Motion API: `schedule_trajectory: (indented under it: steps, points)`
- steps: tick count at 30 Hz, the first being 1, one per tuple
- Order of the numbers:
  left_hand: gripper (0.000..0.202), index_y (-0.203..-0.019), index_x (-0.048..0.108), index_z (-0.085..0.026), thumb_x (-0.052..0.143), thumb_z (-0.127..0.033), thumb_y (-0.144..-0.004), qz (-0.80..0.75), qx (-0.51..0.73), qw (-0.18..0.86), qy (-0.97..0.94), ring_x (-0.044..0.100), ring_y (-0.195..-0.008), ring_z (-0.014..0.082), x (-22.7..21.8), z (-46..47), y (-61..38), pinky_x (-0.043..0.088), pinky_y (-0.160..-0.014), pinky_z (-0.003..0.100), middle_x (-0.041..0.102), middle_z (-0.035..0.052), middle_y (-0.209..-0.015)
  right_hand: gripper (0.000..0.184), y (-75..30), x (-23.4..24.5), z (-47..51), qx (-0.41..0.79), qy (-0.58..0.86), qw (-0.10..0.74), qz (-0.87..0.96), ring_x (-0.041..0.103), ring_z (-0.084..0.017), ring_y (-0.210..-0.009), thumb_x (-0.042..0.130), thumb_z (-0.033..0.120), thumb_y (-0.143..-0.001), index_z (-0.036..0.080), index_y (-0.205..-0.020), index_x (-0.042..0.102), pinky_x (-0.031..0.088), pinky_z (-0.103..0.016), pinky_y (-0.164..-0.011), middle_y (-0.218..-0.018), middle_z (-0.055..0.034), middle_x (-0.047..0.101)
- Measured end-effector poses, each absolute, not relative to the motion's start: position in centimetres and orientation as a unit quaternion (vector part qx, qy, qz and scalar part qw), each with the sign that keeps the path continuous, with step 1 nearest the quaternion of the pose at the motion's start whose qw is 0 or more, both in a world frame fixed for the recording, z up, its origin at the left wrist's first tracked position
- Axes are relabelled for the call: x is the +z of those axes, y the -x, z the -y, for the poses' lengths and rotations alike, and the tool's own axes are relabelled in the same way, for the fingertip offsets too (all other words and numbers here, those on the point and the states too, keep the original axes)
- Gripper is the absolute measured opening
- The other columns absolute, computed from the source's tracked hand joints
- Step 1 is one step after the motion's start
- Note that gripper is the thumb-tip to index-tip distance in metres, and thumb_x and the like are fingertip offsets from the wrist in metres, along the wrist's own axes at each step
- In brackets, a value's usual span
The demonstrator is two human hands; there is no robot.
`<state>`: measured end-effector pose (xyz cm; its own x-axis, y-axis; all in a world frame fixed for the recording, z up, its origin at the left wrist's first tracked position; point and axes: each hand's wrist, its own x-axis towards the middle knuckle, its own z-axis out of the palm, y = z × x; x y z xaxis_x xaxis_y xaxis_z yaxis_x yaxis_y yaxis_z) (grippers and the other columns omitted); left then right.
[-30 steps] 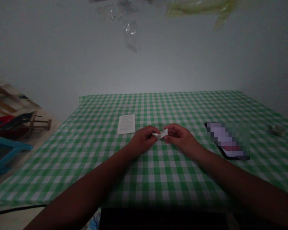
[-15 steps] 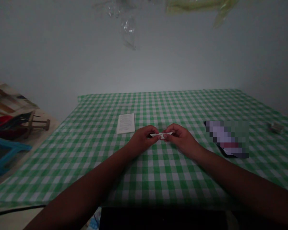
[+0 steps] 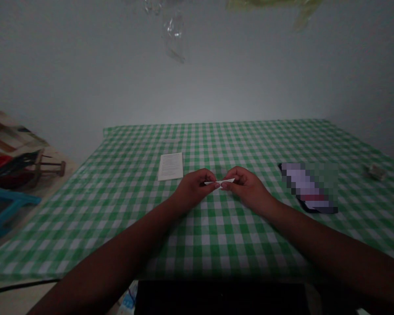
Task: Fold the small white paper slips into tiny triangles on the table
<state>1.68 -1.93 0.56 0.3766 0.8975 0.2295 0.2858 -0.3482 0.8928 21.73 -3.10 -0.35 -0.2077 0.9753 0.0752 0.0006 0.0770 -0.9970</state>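
A small folded piece of white paper [image 3: 220, 181] is pinched between both my hands, just above a table covered with a green and white checked cloth [image 3: 216, 227]. My left hand [image 3: 193, 189] grips its left end with thumb and fingers closed. My right hand [image 3: 246, 186] pinches its right end the same way. The paper looks thin and flat, seen nearly edge-on.
A white printed sheet [image 3: 170, 166] lies on the cloth beyond my left hand. A phone with a blurred screen [image 3: 307, 188] lies to the right, and a small pale object [image 3: 376, 171] near the right edge. Left of the table stand a blue stool [image 3: 6, 208] and wooden items.
The paper piece has turned from a raised, tilted shape to a flat, nearly edge-on strip between my fingers. Both hands stayed in place over the table's middle.
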Motion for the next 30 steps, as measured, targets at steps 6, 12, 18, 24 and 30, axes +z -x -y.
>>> schedule_trajectory:
  steps: [6,12,18,24,30]
  points:
    - [0.020,-0.082,0.062,-0.017,0.072,-0.035,-0.081,-0.418,0.369,0.420,-0.716,0.057,-0.068,0.0110,0.9,1.9,-1.5,0.044,-0.063,0.023,0.063,-0.0021,-0.075,0.032,-21.7,-0.5,2.9,0.556,0.416,0.472,0.543,0.061,-0.013,-0.063,0.080,0.030,-0.070,0.024,-0.084,0.052,0.045,-0.028,-0.062,-0.068,0.0064,0.063]
    - [0.011,-0.091,0.063,-0.019,0.069,-0.026,-0.084,-0.437,0.305,0.351,-0.770,0.062,-0.073,0.0122,1.0,1.8,-1.7,0.048,-0.069,0.025,0.067,-0.0023,-0.081,0.037,-21.8,-1.1,2.6,0.497,0.432,0.434,0.614,0.065,-0.015,-0.070,0.074,0.027,-0.075,0.026,-0.099,0.046,0.050,-0.031,-0.065,-0.080,0.0044,0.066]
    - [0.008,-0.094,0.067,-0.019,0.060,-0.019,-0.090,-0.414,0.229,0.211,-0.856,0.063,-0.086,0.0178,0.1,1.9,-2.2,0.050,-0.085,0.035,0.070,0.0024,-0.088,0.050,-21.6,-0.9,3.3,0.288,0.487,0.354,0.744,0.063,-0.015,-0.071,0.061,0.018,-0.083,0.024,-0.128,0.040,0.053,-0.034,-0.069,-0.104,-0.0045,0.062]
    - [0.012,-0.097,0.071,-0.017,0.063,-0.026,-0.092,-0.398,0.214,0.098,-0.887,0.060,-0.097,0.0223,-0.8,1.4,-1.8,0.046,-0.096,0.041,0.067,0.0073,-0.096,0.036,-22.0,-0.6,3.2,0.121,0.508,0.287,0.803,0.063,-0.024,-0.091,0.063,0.022,-0.086,0.018,-0.120,0.054,0.055,-0.040,-0.077,-0.114,-0.0124,0.060]
    - [0.013,-0.095,0.070,-0.017,0.061,-0.026,-0.093,-0.458,0.207,0.052,-0.863,0.058,-0.093,0.0218,-0.8,1.2,-2.1,0.047,-0.093,0.039,0.064,0.0063,-0.092,0.017,-21.9,0.0,3.0,0.060,0.403,0.220,0.886,0.060,-0.026,-0.101,0.053,0.016,-0.095,0.014,-0.102,0.068,0.050,-0.044,-0.094,-0.104,-0.0120,0.068]
